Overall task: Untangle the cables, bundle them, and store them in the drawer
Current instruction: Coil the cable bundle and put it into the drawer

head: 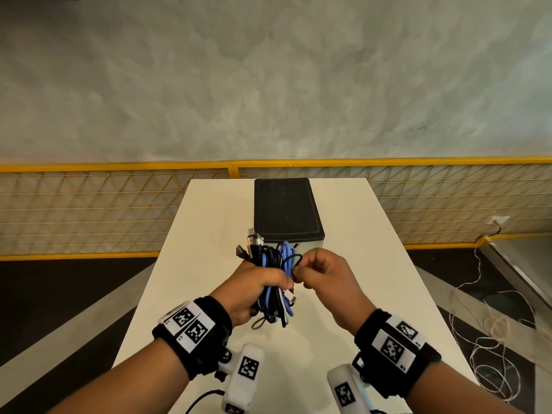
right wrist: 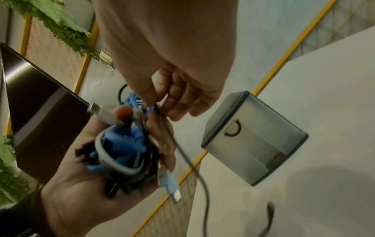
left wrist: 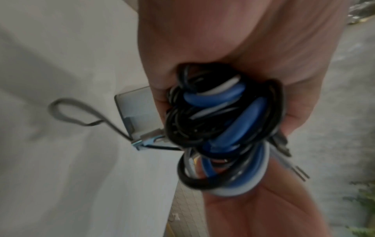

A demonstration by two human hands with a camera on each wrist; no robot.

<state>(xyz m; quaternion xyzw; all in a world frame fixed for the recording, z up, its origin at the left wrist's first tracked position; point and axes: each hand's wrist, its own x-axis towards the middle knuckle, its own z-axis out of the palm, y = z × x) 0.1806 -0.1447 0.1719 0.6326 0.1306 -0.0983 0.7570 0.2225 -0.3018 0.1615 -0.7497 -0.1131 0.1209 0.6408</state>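
My left hand (head: 257, 282) grips a thick bundle of cables (head: 276, 264), black, blue and white, held upright above the white table (head: 191, 264). Plugs stick out of the bundle's top. The same bundle (left wrist: 219, 125) fills the left wrist view and shows again as a bundle (right wrist: 125, 147) in the right wrist view. My right hand (head: 316, 273) pinches a thin black cable strand (head: 294, 259) at the bundle's right side; its fingers (right wrist: 174, 99) close on that thin black strand (right wrist: 182, 154). Behind the hands stands the small drawer box (head: 288, 210), its drawer front (right wrist: 249, 141) shut.
A yellow mesh fence (head: 89, 210) runs behind the table. White cords (head: 490, 339) lie tangled on the floor at right. Another black cable end (head: 203, 398) lies near the table's front edge. Green plants (right wrist: 50, 24) show in the right wrist view.
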